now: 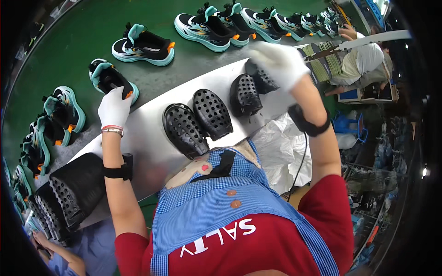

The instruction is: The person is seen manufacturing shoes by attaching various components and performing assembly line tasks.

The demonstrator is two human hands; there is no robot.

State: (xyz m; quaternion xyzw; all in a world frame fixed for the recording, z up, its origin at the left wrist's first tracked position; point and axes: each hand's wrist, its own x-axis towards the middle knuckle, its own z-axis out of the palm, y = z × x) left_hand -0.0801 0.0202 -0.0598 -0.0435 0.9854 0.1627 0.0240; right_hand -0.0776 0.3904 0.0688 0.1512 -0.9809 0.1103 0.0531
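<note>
My left hand (113, 109), in a white glove, grips the heel end of a black and teal sneaker (102, 70); its fingers reach the shoe's opening and are partly hidden. On the right, my gloved right hand (280, 63) is smeared by motion. It is over the edge of a black perforated toe-shaped form (260, 78); whether it holds the form cannot be made out. Another such form (245, 94) stands beside it. Two more perforated forms, one left (184, 130) and one right (212, 113), lie side by side on the pale metal ledge (142, 131) in front of me.
A lone sneaker (143, 47) sits on the green surface (83, 27) beyond the ledge. Sneaker rows curve away left (64, 110) and right (207, 28). Larger black perforated pieces (76, 188) lie at lower left. Other people work at far right (363, 60) and lower left (64, 257).
</note>
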